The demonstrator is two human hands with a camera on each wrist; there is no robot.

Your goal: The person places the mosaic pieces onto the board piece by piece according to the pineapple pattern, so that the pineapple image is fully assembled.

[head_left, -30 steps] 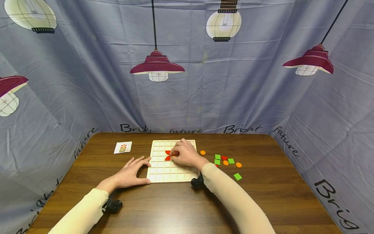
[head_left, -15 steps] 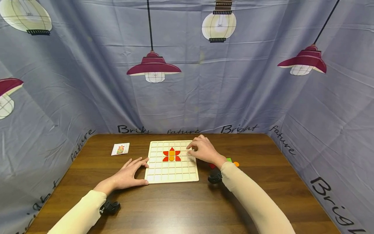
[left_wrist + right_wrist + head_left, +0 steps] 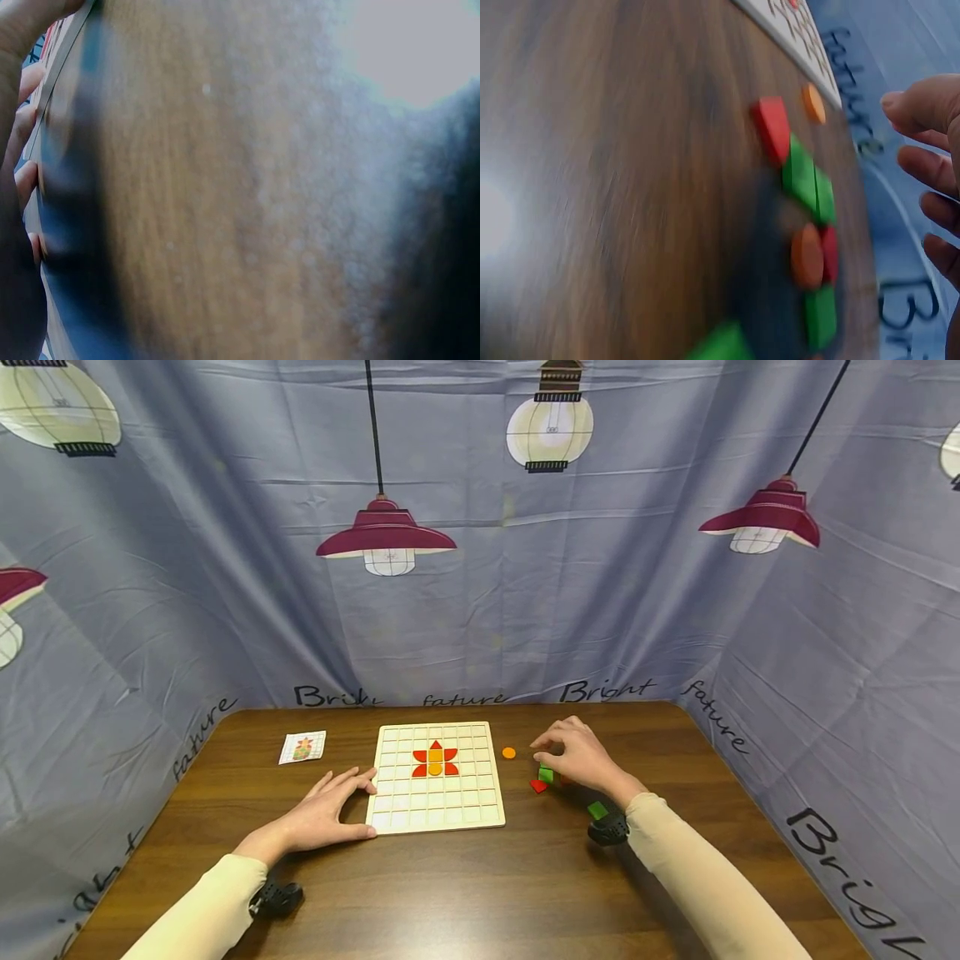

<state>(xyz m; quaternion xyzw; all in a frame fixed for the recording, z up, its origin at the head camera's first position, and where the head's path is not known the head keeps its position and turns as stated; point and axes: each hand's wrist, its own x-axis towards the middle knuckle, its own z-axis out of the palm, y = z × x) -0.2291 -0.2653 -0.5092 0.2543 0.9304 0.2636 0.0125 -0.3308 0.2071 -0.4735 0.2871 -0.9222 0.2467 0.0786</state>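
A pale grid board [image 3: 465,814] lies on the table, bearing a flower-like pattern of red pieces around an orange square [image 3: 436,756] and an orange disc [image 3: 435,769]. At the board's left edge rests my left hand [image 3: 318,817], thumb and fingertips spread along the rim. My right hand [image 3: 581,756] hovers over loose pieces to the right, fingers loosely bent. In the right wrist view nothing shows between its thumb and fingers. Below it are a red piece [image 3: 771,127], green squares [image 3: 800,176] and an orange disc [image 3: 808,256]. In the head view the hand hides some of them.
A small card [image 3: 303,747] printed with a coloured pattern lies left of the board. Another orange disc [image 3: 508,752] sits just past the board's right edge. One green square [image 3: 597,810] lies nearer, beside the right wrist's black camera [image 3: 607,829]. A printed curtain [image 3: 465,635] stands behind the table.
My right hand has left the pattern on the board and moved right, over the loose pieces, uncovering the red and orange pieces. The left hand keeps its place at the board's edge.
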